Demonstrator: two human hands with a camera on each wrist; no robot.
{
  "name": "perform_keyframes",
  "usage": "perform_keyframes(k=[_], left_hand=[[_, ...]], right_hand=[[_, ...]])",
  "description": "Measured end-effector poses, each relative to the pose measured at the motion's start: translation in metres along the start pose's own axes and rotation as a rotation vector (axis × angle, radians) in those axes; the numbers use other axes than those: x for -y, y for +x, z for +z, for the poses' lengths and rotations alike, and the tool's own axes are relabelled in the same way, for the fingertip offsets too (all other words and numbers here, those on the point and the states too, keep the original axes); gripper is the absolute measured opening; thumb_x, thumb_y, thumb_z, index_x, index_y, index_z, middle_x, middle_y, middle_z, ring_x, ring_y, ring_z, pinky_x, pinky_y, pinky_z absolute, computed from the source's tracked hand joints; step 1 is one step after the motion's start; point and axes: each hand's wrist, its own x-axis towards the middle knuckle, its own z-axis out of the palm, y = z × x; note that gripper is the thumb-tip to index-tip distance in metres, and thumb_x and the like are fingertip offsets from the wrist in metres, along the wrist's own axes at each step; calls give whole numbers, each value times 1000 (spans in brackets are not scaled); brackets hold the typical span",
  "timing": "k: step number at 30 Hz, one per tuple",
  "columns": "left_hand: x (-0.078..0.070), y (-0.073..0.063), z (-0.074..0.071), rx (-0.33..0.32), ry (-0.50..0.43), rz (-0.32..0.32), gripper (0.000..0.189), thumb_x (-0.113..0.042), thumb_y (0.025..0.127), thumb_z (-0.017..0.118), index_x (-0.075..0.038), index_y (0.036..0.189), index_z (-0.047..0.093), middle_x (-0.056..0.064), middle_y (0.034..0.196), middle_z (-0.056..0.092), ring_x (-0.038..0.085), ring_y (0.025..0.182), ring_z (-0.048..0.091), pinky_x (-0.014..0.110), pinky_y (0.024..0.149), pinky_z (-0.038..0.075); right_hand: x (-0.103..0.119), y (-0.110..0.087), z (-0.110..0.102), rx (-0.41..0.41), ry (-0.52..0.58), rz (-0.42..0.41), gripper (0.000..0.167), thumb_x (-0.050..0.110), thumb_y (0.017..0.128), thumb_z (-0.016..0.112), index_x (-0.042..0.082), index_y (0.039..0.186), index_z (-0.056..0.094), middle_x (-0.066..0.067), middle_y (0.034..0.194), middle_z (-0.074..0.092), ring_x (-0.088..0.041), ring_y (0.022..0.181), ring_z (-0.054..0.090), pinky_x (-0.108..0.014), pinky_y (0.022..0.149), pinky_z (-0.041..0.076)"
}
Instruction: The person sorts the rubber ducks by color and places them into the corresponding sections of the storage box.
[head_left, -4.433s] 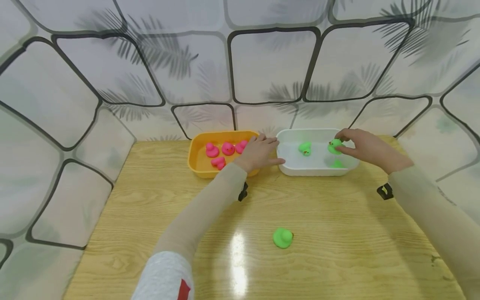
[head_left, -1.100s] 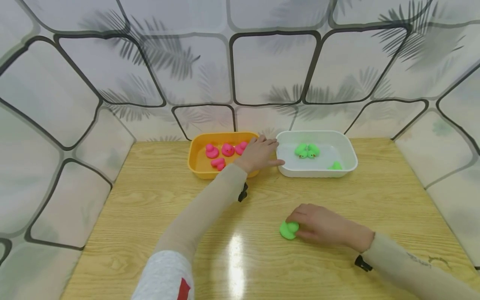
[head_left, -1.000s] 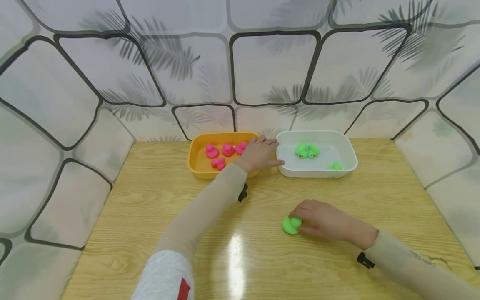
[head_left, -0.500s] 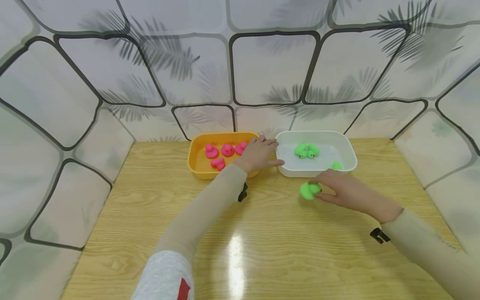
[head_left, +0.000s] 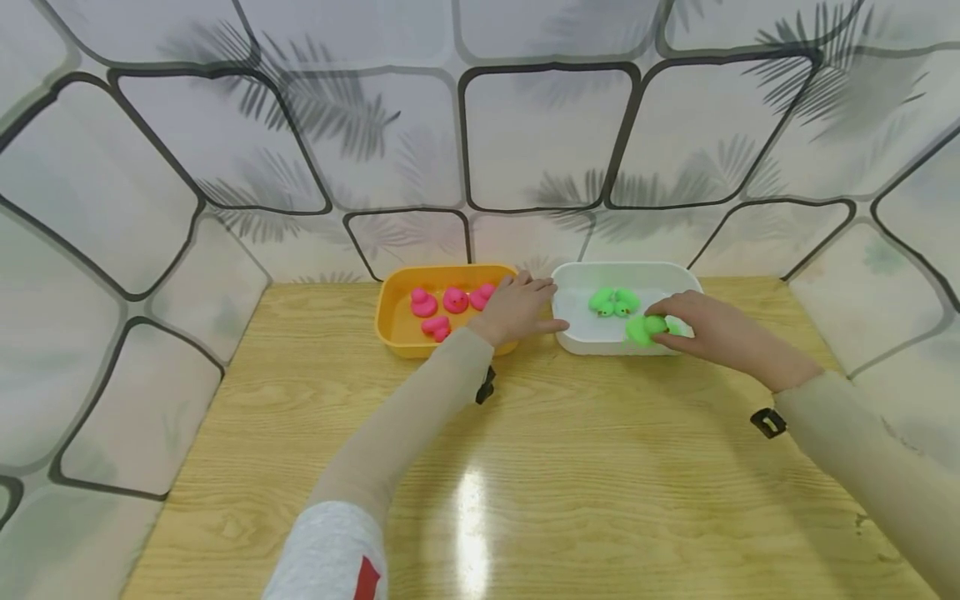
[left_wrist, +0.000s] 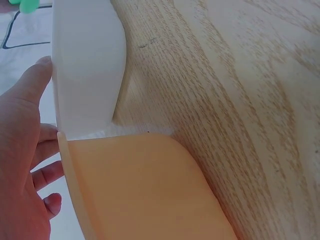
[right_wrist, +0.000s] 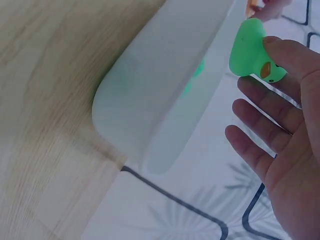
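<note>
My right hand pinches a green rubber duck between thumb and fingers, above the white tray. Other green ducks lie in that tray; one near its front right is mostly hidden behind the held duck. My left hand rests across the neighbouring rims of the orange tray and the white tray, its fingers fairly straight. In the left wrist view, the thumb of that hand touches the white rim. Several pink rubber ducks lie in the orange tray, partly covered by the left hand.
Both trays stand side by side at the back of a wooden table, close to a patterned fabric wall. More of this fabric rises on the left and right sides. A bright reflection shows on the tabletop near the front.
My right hand picked up the green duck from the front of the table and carried it back and to the right, over the white tray. My left hand has stayed in place.
</note>
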Motion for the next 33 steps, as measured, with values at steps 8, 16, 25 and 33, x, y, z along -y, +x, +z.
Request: perform_keyframes(k=[8,16,25,33], left_hand=[[1,2,4,-15,27,2,81,-71,100,49,-16,159,43,2,166,39,29,149,36,45,116,35],[1,3,5,-10,33,-2,81,-72,100,47,-17,160,42,1,166,38,28,149,35,45,116,34],[0,1,3,-10,20,-2,81,-71,100,47,-17,160,42,1,167,38,29,150,34,46,118,33],[1,0,4,-19,34,0,81,-72,101,44,-17,161,41,1,166,39,28,148,36,44,116,34]], right_hand=[[-32,10,-3,95,25,109,35,14,94,78,-6,121,68,-18,113,72,-39,105,67,-56,91,53],[-57,12,4,152,19,196,38,16,96,76,-7,125,66,-21,118,70,-41,108,66,-59,93,51],[-61,7,9,144,25,234,38,20,101,70,-6,128,65,-23,120,67,-46,116,58,-64,99,44],[-51,-8,17,60,31,219,32,18,101,70,-3,125,68,-21,120,69,-44,116,60,-62,99,46]])
